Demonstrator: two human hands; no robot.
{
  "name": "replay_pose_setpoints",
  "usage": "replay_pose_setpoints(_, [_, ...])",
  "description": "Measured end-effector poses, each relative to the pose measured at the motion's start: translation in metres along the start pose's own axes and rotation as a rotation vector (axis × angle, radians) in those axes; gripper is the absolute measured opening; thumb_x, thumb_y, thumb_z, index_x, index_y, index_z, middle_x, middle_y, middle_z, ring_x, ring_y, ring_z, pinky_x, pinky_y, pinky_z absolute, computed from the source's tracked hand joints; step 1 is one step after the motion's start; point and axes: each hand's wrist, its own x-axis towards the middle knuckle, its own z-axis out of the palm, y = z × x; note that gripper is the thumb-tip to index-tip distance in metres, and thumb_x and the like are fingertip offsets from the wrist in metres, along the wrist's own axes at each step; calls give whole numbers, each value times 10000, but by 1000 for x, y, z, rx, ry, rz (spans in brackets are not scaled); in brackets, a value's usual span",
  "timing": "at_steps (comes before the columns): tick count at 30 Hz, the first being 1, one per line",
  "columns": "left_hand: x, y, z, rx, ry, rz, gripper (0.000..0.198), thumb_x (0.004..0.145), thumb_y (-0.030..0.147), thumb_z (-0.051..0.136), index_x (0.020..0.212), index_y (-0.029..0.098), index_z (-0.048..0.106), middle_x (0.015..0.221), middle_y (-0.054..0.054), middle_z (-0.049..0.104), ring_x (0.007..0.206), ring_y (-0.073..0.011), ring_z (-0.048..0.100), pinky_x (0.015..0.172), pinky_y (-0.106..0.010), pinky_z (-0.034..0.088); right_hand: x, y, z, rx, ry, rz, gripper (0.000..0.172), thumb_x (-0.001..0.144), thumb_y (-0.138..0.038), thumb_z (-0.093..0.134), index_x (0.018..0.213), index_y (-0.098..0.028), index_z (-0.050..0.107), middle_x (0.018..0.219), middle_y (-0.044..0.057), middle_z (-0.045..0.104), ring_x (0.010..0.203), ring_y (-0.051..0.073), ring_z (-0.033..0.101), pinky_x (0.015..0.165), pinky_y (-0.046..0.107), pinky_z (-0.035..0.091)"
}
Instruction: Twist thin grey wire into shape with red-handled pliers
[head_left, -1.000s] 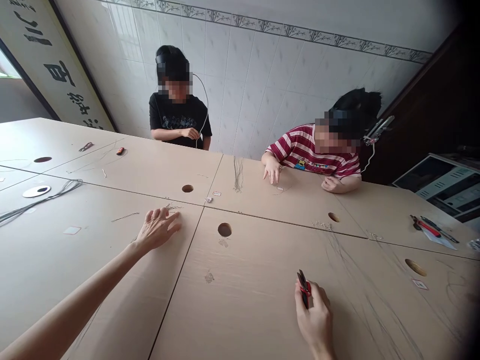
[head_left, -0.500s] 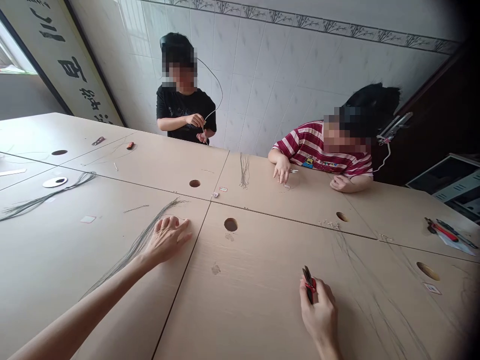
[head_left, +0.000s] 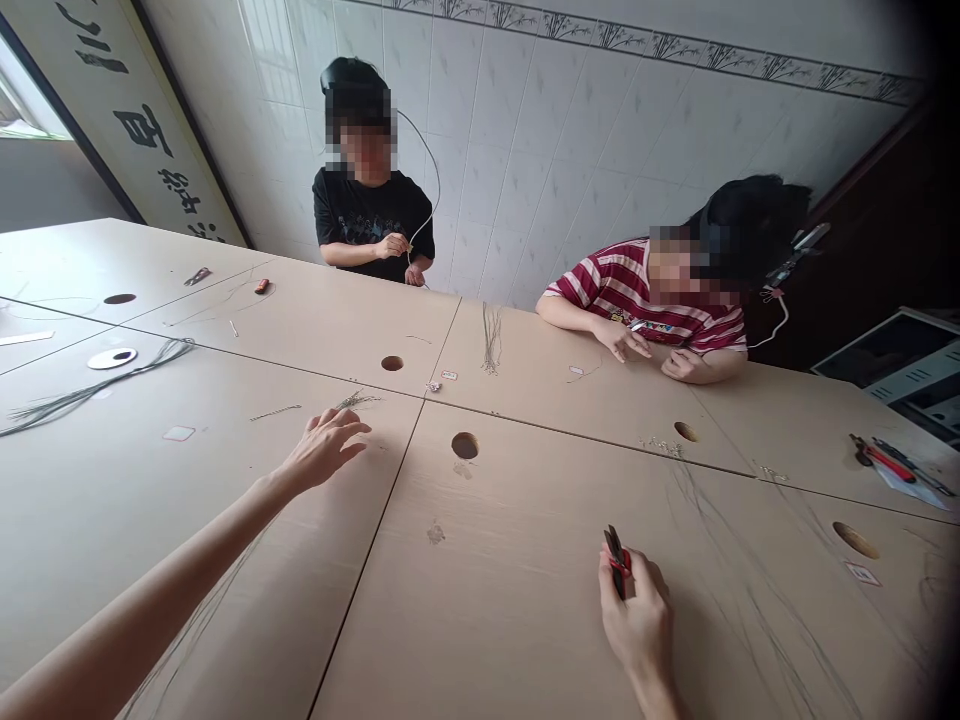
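My left hand [head_left: 324, 450] is over a bundle of thin grey wires [head_left: 225, 590], near its far, looped-looking end [head_left: 356, 400]. Its fingers are loosely bent and apart, and the hand and forearm hide much of the bundle. Whether the fingertips touch the wires I cannot tell. In my right hand [head_left: 641, 610] is a pair of pliers [head_left: 616, 560] with red handles and dark jaws, the tip pointing away from me. To the right of that hand, several thin wires [head_left: 739, 570] lie spread on the table.
The table [head_left: 510, 590] has seams and round holes, such as one hole [head_left: 465, 446] ahead. Another wire bundle [head_left: 97, 393] lies left, a small one [head_left: 491, 340] far ahead. Red-handled tools [head_left: 892, 463] lie right. Two people sit opposite; the striped-shirt person's hands [head_left: 626, 340] rest on the table.
My left hand has shifted up and left across the wire bundle, its fingers lifting. My right hand stays put with the pliers. The striped-shirt person's hand has moved right.
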Motion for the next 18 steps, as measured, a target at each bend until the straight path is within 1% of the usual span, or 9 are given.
replay_pose_setpoints(2, [5, 3, 1, -20, -25, 42, 213, 896, 349, 461, 931, 238, 639, 1008, -77, 628, 1000, -279, 493, 913, -462, 360, 2, -13, 6, 62, -24, 26, 346, 917, -490, 482, 849, -176, 611, 804, 107, 651, 739, 236, 605, 706, 356, 465])
replay_pose_setpoints(5, [8, 10, 3, -55, -57, 87, 197, 900, 307, 428, 811, 220, 581, 903, -67, 608, 942, -255, 496, 922, -447, 353, 9, -48, 19, 225, -102, 97, 289, 895, -449, 517, 839, -183, 615, 821, 101, 653, 776, 233, 612, 724, 351, 468])
replay_pose_setpoints(9, [7, 18, 2, -131, -65, 46, 203, 901, 319, 395, 771, 213, 509, 842, -66, 580, 862, -243, 490, 888, -447, 375, 28, -119, 37, 631, -375, 289, 204, 832, -390, 592, 850, -190, 631, 829, 60, 661, 783, 197, 609, 747, 316, 464])
replay_pose_setpoints(11, [4, 21, -1, -186, -55, -13, 231, 920, 356, 360, 793, 216, 493, 830, -55, 580, 825, -233, 496, 864, -443, 392, 38, -155, 46, 884, -534, 465, 145, 770, -334, 647, 803, -193, 641, 787, 25, 651, 727, 160, 570, 708, 279, 440])
replay_pose_setpoints(12, [2, 21, -3, -220, -53, -46, 247, 930, 372, 341, 805, 218, 489, 821, -47, 581, 791, -222, 501, 836, -427, 408, 43, -172, 51, 1046, -603, 604, 115, 725, -291, 672, 765, -189, 640, 790, 20, 655, 734, 150, 558, 699, 265, 429])
replay_pose_setpoints(13, [0, 22, -6, -257, -54, -76, 264, 937, 386, 326, 814, 219, 487, 810, -36, 583, 744, -206, 504, 794, -400, 427, 47, -187, 57, 1109, -650, 657, 101, 697, -273, 669, 736, -186, 636, 800, 21, 665, 715, 139, 551, 672, 253, 426])
replay_pose_setpoints(15, [-5, 23, -12, -336, -70, -125, 297, 946, 415, 310, 818, 218, 493, 782, -17, 578, 631, -167, 480, 662, -328, 441, 52, -215, 72, 1192, -734, 738, 125, 667, -262, 650, 760, -179, 637, 813, 34, 693, 623, 116, 515, 587, 243, 407])
replay_pose_setpoints(17, [-10, 25, -19, -410, -90, -158, 326, 945, 445, 315, 808, 216, 502, 751, -4, 563, 556, -141, 438, 540, -276, 402, 54, -237, 88, 1260, -802, 827, 148, 621, -241, 651, 748, -171, 624, 844, 53, 713, 587, 102, 501, 543, 230, 391])
replay_pose_setpoints(18, [-12, 26, -22, -442, -95, -171, 334, 943, 457, 324, 803, 214, 507, 740, -1, 556, 542, -134, 427, 507, -263, 380, 54, -248, 97, 1287, -817, 871, 164, 599, -229, 661, 745, -170, 615, 858, 55, 716, 585, 97, 501, 532, 222, 387])
